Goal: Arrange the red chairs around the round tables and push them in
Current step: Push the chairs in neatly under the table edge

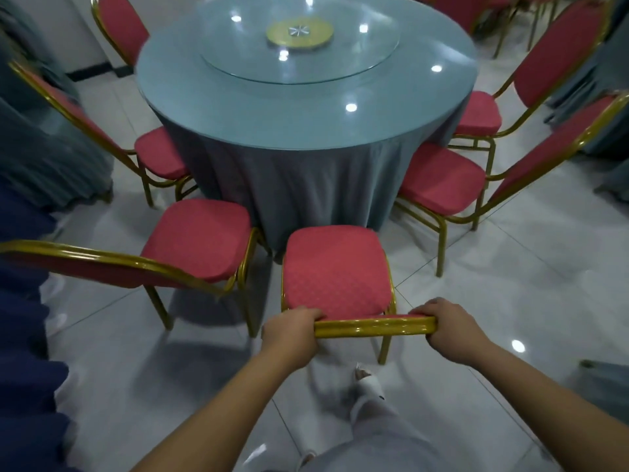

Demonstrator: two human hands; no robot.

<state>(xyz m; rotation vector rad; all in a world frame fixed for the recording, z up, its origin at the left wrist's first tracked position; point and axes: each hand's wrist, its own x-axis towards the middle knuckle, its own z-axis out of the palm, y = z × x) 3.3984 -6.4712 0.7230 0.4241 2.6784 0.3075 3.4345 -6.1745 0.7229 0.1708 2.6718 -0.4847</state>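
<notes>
A red-cushioned chair (335, 267) with a gold metal frame stands in front of me, its seat front touching the blue-grey cloth of the round table (306, 107). My left hand (291, 333) grips the left end of its top back rail and my right hand (449, 327) grips the right end. Another red chair (199, 238) stands just to its left, angled toward the table. Two red chairs (442, 177) sit at the right of the table, and two more (160, 153) at the left, one behind the other.
A glass turntable (299, 39) with a gold hub lies on the tabletop. Other cloth-draped tables (44, 141) stand at the left and right edges. More red chairs (452, 10) are at the back right. Dark blue fabric (23, 335) fills the left edge. Glossy tiled floor surrounds everything.
</notes>
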